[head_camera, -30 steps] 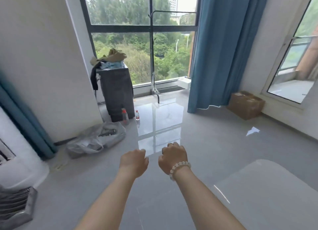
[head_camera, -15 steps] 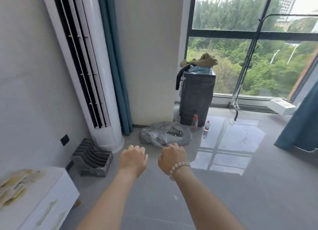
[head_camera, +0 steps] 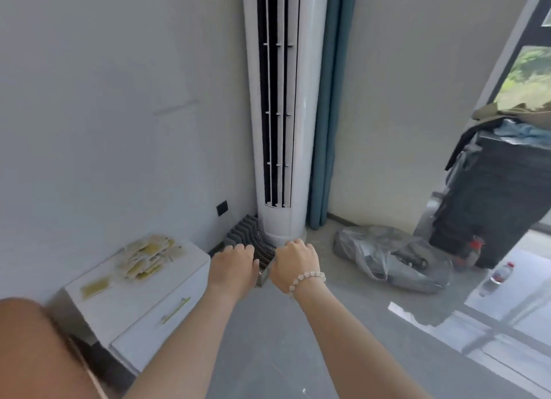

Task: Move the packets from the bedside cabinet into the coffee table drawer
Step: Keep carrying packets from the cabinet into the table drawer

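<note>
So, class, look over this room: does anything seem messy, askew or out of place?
Yes. The packets lie in a loose, untidy heap on the white bedside cabinet, with one apart near its front. A crumpled grey plastic bag and two bottles sit on the floor.

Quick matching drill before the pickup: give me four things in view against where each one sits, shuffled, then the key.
1 packets
2 water bottle
3 grey bag
4 bead bracelet

A on the right wrist
B floor, by the tower air conditioner
C on the white bedside cabinet
D floor, far right

Pairs: 1-C, 2-D, 3-B, 4-A
</note>
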{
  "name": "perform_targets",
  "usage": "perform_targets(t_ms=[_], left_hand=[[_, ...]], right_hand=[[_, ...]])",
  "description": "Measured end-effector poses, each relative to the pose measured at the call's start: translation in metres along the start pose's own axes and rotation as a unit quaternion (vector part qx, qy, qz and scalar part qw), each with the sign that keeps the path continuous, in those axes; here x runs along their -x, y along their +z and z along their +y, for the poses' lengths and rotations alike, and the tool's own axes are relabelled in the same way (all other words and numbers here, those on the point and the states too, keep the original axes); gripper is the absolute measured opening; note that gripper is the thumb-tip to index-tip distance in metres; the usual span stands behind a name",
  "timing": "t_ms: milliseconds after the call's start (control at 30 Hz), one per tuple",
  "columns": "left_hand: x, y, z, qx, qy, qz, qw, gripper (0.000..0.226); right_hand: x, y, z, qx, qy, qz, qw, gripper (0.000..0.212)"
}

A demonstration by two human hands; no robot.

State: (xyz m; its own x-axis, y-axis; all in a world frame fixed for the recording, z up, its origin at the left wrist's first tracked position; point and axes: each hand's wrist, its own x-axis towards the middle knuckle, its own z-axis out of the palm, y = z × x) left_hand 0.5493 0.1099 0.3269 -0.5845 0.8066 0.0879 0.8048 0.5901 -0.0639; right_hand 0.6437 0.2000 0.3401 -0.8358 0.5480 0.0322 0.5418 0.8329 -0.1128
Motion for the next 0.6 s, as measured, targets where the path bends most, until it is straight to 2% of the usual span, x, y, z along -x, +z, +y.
perform_targets(t_ms=[300,600], left_hand=[[-0.010,0.011,-0.077,-0.019,-0.166,-0.016,0.986,0.034],[0.010,0.026,-0.161,-0.041,-0.285,-0.044,0.957,0.036]], right_hand=[[-0.083,0.025,-0.066,-0.012,-0.155,-0.033,0.987,0.037],[-0.125,0.050,-0.161,-0.023,-0.278,-0.065,0.958,0.035]])
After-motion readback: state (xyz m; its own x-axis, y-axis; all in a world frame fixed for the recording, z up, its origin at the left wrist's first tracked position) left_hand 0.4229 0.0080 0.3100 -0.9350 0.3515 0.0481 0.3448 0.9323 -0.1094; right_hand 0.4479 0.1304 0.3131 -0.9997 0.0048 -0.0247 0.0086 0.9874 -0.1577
